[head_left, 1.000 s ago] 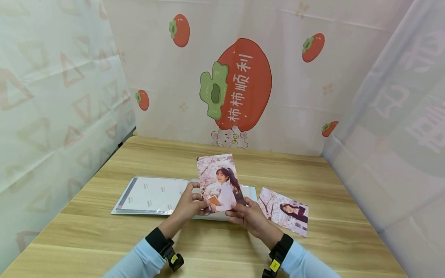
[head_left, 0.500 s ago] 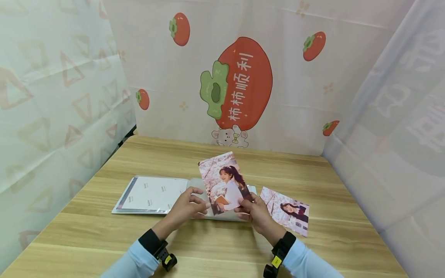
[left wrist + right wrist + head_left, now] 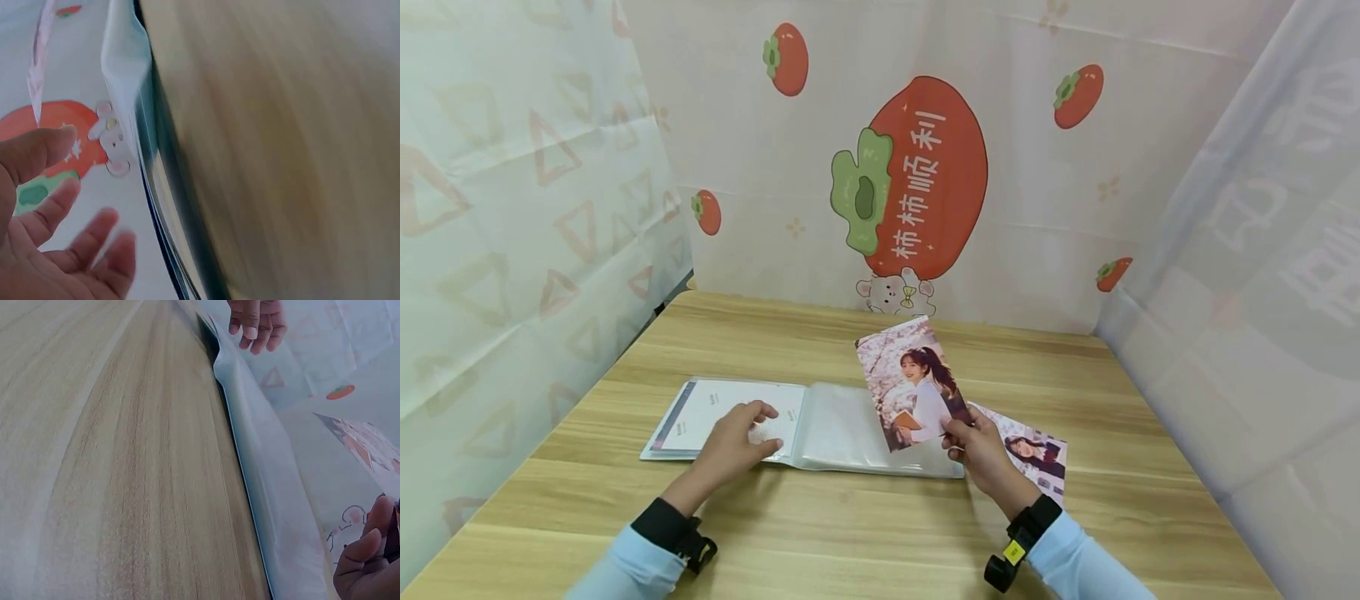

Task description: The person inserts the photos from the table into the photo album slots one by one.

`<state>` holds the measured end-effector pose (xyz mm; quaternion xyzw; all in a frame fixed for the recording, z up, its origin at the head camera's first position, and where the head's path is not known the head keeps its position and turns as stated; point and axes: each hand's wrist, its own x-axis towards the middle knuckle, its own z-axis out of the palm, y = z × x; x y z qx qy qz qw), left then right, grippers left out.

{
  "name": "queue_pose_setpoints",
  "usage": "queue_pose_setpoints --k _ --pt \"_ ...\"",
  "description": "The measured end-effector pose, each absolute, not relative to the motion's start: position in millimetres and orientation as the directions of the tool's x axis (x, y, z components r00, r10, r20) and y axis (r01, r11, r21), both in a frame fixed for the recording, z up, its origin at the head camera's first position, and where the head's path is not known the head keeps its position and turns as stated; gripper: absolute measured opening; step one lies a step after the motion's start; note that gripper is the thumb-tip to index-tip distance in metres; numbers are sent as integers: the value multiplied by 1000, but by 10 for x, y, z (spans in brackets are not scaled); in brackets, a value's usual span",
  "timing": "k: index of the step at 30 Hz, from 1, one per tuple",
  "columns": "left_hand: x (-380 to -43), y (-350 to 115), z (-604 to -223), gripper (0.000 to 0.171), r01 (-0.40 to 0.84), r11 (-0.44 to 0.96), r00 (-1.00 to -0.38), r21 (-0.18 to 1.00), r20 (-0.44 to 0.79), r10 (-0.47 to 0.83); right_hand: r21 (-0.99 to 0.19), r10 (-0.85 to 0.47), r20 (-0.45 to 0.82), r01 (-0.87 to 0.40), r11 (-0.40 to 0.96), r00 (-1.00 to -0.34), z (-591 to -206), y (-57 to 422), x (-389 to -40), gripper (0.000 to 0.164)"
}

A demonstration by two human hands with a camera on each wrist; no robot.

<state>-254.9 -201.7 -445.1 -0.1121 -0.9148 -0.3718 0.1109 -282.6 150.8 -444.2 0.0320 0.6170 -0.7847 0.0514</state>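
An open photo album (image 3: 842, 429) with clear sleeves lies on the wooden table. White paper with faint print fills its left page (image 3: 707, 417); the right sleeve looks see-through. Over the left page hovers my left hand (image 3: 733, 442), fingers spread and slightly bent, holding nothing; the left wrist view shows this hand (image 3: 56, 237) apart from the album. My right hand (image 3: 988, 458) pinches the lower right corner of a photo print (image 3: 910, 392) of a person under blossoms, raised above the right page. In the right wrist view that print (image 3: 369, 444) is partly cut off.
A second photo print (image 3: 1037, 454) lies on the table (image 3: 865, 533) right of the album, partly hidden by my right hand. Cloth walls with persimmon drawings (image 3: 932, 175) enclose the table at the back and sides.
My left hand has let go of the photo print and moved left over the album's left page. My right hand has carried the print rightward and slightly up, uncovering the right sleeve.
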Motion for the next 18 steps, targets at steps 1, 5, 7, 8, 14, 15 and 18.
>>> queue_pose_setpoints --k 1,5,7,8,14,15,18 --pt "-2552 -2088 -4422 34 288 723 -948 628 294 122 -965 -38 -119 125 -231 -992 -4420 1506 -2821 10" --pt "-2553 -2338 -4349 42 234 795 -961 560 257 102 -969 -39 -139 144 -203 -990 -4388 1524 -2821 13" --pt "-2552 -2436 -4337 48 182 825 -977 536 196 88 -970 -48 -150 156 -185 -988 -4398 1549 -2836 15" --pt "-2551 -2479 -4329 50 152 840 -984 521 155 82 -970 -51 -159 165 -177 -986 -4399 1561 -2843 16" --pt "-2568 -2637 -4332 61 10 883 -994 470 -90 59 -967 -76 -200 209 -146 -977 -4390 1609 -2877 18" --pt "-2571 -2645 -4339 61 2 882 -992 471 -108 59 -966 -80 -202 212 -145 -976 -4387 1610 -2879 18" --pt "-2579 -2651 -4352 61 4 878 -990 479 -122 72 -967 -98 -198 211 -144 -975 -4379 1614 -2881 16"
